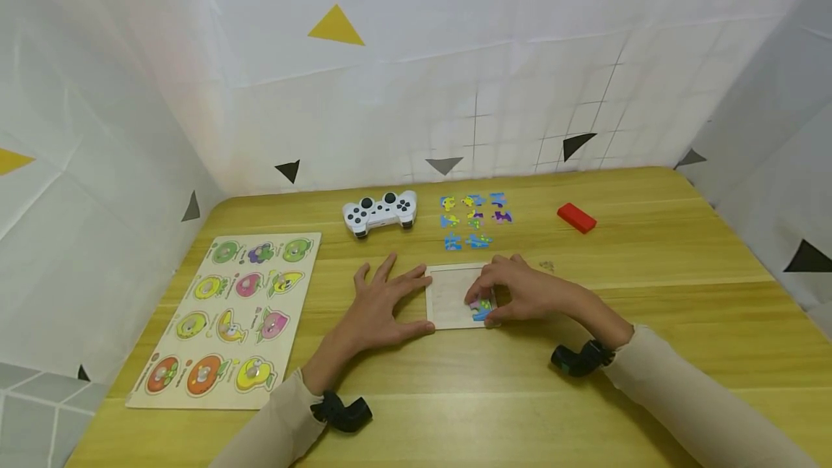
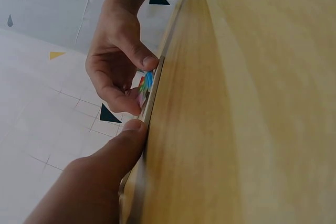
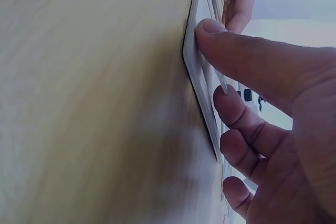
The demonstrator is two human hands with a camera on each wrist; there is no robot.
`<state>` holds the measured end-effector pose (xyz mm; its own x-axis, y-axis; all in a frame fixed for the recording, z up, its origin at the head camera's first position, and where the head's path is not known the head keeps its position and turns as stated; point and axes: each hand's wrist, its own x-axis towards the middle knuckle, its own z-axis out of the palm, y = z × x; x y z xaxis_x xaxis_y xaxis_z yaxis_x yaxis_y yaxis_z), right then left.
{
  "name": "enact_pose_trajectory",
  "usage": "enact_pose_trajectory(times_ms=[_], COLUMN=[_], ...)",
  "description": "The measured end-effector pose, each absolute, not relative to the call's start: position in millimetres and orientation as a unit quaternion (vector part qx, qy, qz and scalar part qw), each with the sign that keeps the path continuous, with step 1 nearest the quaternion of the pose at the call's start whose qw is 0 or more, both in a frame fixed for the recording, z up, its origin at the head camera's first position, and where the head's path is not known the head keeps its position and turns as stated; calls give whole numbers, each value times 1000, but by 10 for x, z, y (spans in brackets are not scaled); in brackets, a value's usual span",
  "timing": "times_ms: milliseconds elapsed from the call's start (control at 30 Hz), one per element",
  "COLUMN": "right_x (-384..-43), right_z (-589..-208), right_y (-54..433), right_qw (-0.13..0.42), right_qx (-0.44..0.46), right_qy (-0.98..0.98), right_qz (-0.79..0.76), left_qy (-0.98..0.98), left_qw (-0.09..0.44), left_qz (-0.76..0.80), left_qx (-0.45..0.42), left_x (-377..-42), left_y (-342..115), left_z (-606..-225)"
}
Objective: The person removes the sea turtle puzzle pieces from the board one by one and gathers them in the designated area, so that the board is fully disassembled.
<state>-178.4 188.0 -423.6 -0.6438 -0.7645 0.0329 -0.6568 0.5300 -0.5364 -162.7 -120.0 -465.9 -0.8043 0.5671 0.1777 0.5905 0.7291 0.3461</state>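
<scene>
A small pale wooden puzzle tray (image 1: 448, 303) lies flat on the table between both hands. My left hand (image 1: 380, 313) is spread at its left side, with thumb and fingertips touching the rim. At the tray's lower right corner, my right hand (image 1: 523, 291) pinches a blue, pink and green jigsaw piece (image 1: 482, 310) between thumb and fingers. In the right wrist view, a thin edge of the piece (image 3: 220, 81) tilts against the fingertip, while the thumb is at the tray's rim. Behind the tray lie several loose jigsaw pieces (image 1: 477, 240) in rows.
To the left lies a fruit peg puzzle board (image 1: 302, 302). A white game controller (image 1: 380, 214) stands toward the back, and a red block (image 1: 576, 217) at the back right. A small brownish bit (image 1: 547, 265) is beside the right hand. White patterned cloth (image 1: 416, 92) walls the table.
</scene>
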Motion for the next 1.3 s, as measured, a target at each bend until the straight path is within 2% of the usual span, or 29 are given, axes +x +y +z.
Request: enact_pose_trajectory(times_ms=[533, 767, 1300], right_x=[-1847, -1997, -2420], right_z=[-4295, -4328, -4343], right_y=[1993, 2180, 2512], right_qw=[74, 79, 26], right_qx=[-400, -343, -275], right_qy=[870, 875, 908], right_qz=[-280, -332, -314], left_qy=[-928, -927, -924], left_qw=[36, 36, 41], left_qz=[-194, -195, -201], left_qx=[-315, -318, -322], left_x=[-1624, -1627, -1623], left_y=[-1212, -1214, -1215], left_z=[-4679, -4684, -4680])
